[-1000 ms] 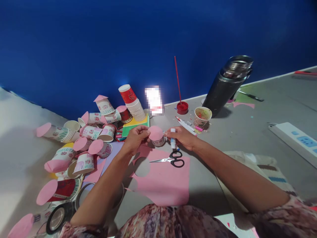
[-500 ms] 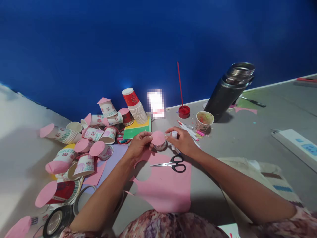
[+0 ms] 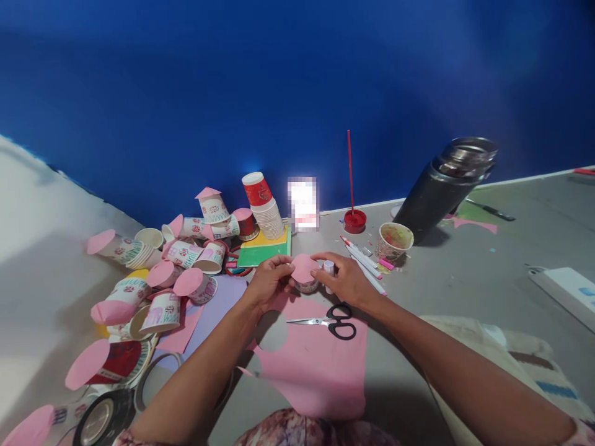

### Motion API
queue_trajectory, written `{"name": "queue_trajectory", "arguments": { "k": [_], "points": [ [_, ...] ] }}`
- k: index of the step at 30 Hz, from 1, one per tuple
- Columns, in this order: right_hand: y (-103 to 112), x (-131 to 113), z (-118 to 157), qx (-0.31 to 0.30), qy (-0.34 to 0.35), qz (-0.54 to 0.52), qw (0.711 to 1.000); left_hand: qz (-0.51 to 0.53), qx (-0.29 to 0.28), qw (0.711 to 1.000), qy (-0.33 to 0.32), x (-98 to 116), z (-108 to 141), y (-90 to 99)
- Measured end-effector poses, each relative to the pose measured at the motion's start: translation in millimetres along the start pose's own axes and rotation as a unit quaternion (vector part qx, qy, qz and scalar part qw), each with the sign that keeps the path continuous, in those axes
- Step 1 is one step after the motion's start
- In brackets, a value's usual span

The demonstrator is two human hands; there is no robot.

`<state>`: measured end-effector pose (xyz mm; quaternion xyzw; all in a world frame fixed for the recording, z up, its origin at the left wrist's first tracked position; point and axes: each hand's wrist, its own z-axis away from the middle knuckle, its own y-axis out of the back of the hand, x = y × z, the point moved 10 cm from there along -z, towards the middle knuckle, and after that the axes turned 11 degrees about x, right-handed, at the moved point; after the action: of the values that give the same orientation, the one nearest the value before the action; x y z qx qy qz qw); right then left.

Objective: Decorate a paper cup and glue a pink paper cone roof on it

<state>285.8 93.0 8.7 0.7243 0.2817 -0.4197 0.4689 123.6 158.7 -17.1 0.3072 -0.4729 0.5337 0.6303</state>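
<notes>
A pink paper disc [image 3: 305, 267] lies on top of a small decorated paper cup [image 3: 307, 287] at the middle of the table. My left hand [image 3: 267, 284] grips the cup and disc from the left, thumb at the disc's rim. From the right, the fingers of my right hand [image 3: 349, 280] press the disc's edge. A white capped tube [image 3: 329, 269] shows by the right fingers; whether they touch it I cannot tell. Black-handled scissors [image 3: 328, 321] lie closer to me on a cut sheet of pink paper [image 3: 325, 378].
Several decorated cups with pink paper tops [image 3: 160, 310] crowd the left side. Behind stands a stack of paper cups [image 3: 267, 217] on a green and yellow booklet [image 3: 263, 254]. White markers [image 3: 365, 260], a stained cup [image 3: 394, 243], a red paint pot [image 3: 355, 222] and a dark flask [image 3: 437, 192] stand right.
My right thumb and fingers have closed in on the disc's right edge, and the disc looks slightly tilted. The whole view has shifted a little; the other objects stay put.
</notes>
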Motion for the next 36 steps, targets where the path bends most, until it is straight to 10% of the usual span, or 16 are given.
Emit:
{"name": "queue_trajectory", "arguments": {
  "k": [6, 12, 36],
  "points": [
    [-1, 1, 1, -0.010, -0.006, 0.004, 1.000, -0.058, 0.066, 0.990, -0.108, 18, 3, 15.3],
    [-2, 1, 1, -0.015, -0.012, 0.004, 1.000, -0.248, 0.018, 0.910, -0.331, 50, 24, -7.4],
    [-5, -3, 4, -0.040, 0.017, 0.024, 0.999, -0.143, 0.026, 0.953, -0.266, 31, 6, 13.6]
  ]
}}
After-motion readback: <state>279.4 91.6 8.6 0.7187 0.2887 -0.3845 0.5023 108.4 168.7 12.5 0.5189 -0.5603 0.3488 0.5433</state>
